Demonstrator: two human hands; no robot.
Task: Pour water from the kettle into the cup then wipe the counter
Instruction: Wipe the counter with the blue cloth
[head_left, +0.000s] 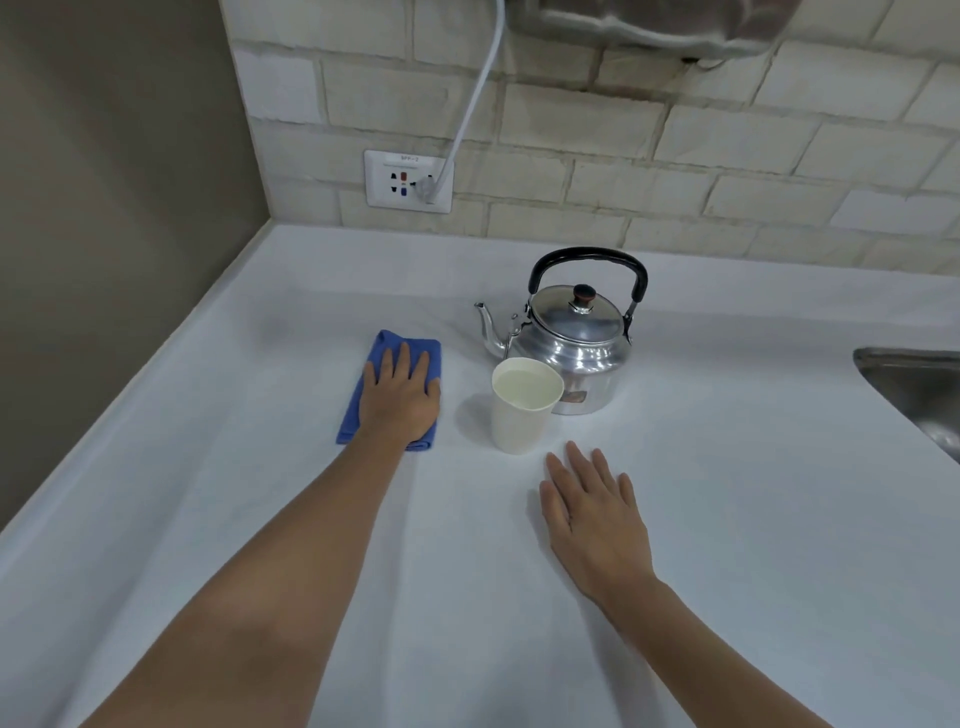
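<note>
Two flat, unclenched hands, left hand (400, 397) pressing blue cloth (387, 387), right hand (592, 514) on counter (753, 519), beside filled cup (524, 402), kettle (576, 338)

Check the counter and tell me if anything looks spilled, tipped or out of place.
Nothing stands out. The kettle and the filled cup stand upright, no puddle shows on the counter, and the left hand lies flat on the blue cloth.
</note>
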